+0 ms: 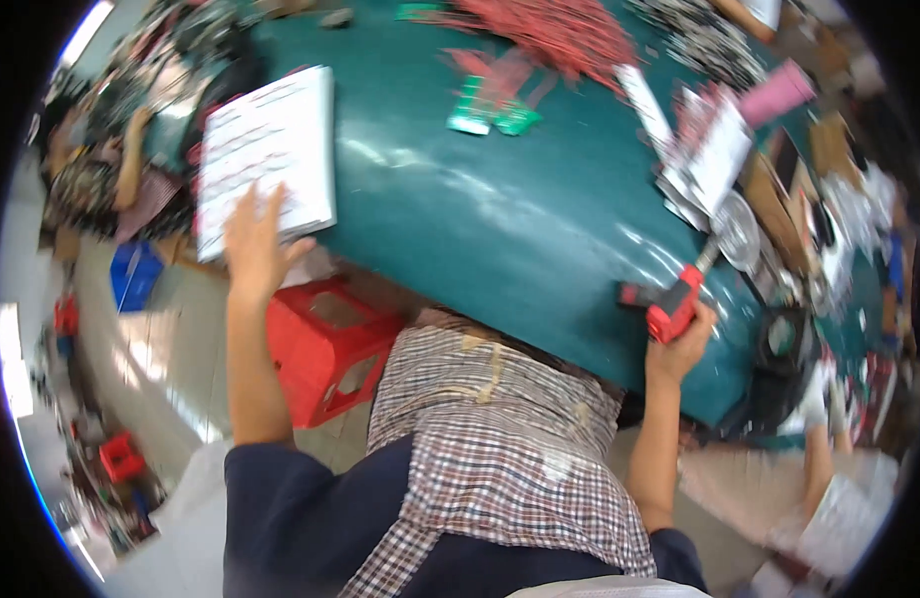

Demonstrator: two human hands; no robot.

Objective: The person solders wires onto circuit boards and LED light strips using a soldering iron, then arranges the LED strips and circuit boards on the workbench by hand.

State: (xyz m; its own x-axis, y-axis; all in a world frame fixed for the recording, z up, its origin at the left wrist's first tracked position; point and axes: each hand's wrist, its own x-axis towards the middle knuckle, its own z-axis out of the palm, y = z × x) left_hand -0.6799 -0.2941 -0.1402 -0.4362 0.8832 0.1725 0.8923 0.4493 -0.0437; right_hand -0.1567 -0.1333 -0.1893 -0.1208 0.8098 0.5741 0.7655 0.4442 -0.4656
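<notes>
My left hand point(258, 239) lies with fingers spread on the near edge of a white stack of sheets or boards point(271, 140) with rows of reddish marks or wires. The stack is at the left edge of the green table point(480, 209). My right hand point(684, 344) is closed round a red-and-black handheld tool point(676, 304) near the table's right corner. Its narrow front end points up and to the right, towards a clear round plastic piece point(736, 231). Blur hides the tool's exact kind.
Red wires point(550, 35) heap at the far side, with green-ended pieces point(470, 110) nearer. White papers point(714, 154) and a pink roll point(777, 93) lie at right. A red stool point(330, 344) stands below the table edge. Other people work at left and right.
</notes>
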